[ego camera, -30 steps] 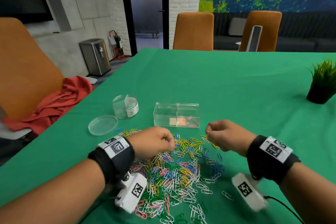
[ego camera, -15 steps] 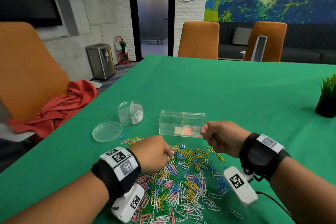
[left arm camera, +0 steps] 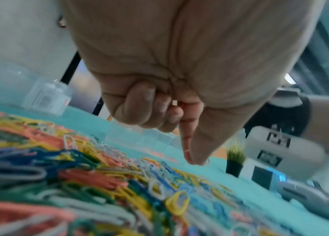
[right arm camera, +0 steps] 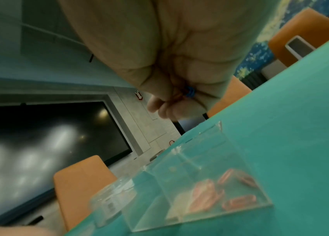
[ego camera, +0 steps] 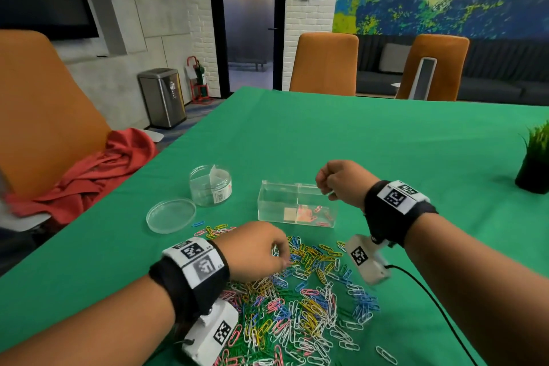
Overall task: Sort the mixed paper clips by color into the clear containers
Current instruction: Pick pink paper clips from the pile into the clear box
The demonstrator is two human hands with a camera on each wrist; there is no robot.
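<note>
Hundreds of mixed coloured paper clips sit in a loose heap on the green table, right in front of the person. The right hand is up over the far rim of the clear rectangular plastic box, fingers curled tight; the right wrist view shows something blue tucked in the fist, probably a clip or two, though it's too blurry to swear by. My guess is it's parked there to drop into the box, but the only clips inside are pink ones, so blue going there looks off.

The left hand is low on the pile's near-left edge, forefinger and thumb pressed together at the tips, other fingers curled; can't tell if a clip is pinched between them.

A round clear jar and its flat clear lid sit left of the box, both reachable. Nothing blocks either hand, apart from the clips tangling together.
</note>
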